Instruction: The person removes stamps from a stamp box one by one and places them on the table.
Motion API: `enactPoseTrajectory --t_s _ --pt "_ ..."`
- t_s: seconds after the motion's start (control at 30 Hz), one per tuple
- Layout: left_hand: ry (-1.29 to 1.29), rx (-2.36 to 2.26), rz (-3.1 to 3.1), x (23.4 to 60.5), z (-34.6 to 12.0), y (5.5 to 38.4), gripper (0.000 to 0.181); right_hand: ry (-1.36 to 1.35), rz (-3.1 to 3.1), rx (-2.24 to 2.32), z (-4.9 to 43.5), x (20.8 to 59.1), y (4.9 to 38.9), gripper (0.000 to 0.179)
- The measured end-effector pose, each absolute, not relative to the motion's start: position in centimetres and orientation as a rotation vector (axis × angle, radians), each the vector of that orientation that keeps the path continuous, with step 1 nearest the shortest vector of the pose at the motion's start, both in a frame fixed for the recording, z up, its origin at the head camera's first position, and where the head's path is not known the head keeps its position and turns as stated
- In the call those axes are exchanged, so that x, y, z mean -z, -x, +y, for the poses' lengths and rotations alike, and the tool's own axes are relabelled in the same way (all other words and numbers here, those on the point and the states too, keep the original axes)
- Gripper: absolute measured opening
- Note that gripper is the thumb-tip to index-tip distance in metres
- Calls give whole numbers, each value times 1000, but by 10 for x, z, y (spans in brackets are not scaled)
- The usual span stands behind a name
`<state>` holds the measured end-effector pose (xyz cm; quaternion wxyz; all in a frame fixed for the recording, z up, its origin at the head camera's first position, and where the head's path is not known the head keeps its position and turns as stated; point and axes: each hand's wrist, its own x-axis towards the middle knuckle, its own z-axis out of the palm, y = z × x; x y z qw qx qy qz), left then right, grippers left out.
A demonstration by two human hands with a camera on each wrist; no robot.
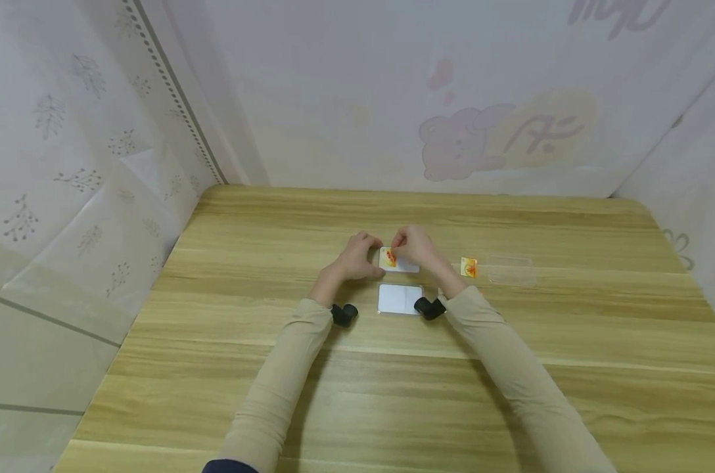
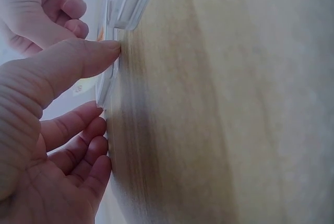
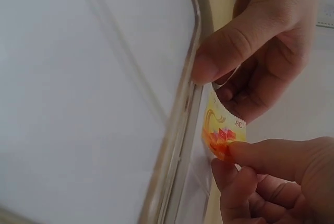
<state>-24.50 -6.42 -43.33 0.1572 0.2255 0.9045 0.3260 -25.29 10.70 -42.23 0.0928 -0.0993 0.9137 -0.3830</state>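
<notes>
A flat clear plastic case with a white insert lies on the table between the hands. My left hand holds it by its left end, thumb at the near edge and index fingertip at the corner. Over that case, my right hand pinches a small yellow and red postage stamp between thumb and index finger. The stamp has perforated edges, is marked 80, and stands tilted in the right wrist view. Closer to the body lies a second clear case with a white insert, below the right wrist.
To the right, another yellow and orange stamp lies on the wooden table. Beside it is a clear plastic cover. Something small is partly hidden under the right forearm. Printed curtains stand behind the table and at its sides.
</notes>
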Motion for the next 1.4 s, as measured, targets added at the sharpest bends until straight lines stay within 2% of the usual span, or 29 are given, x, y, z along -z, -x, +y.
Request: enactPoseTrajectory --t_s 0.47,0.77,1.4 --pt "-625 -912 2602 434 -63 245 57 151 2517 1393 124 424 249 11" --pt "-634 -898 2609 434 -63 245 57 54 2501 1370 130 422 248 14" --pt "-659 -884 2623 436 -63 246 57 60 2515 1379 154 423 241 14"
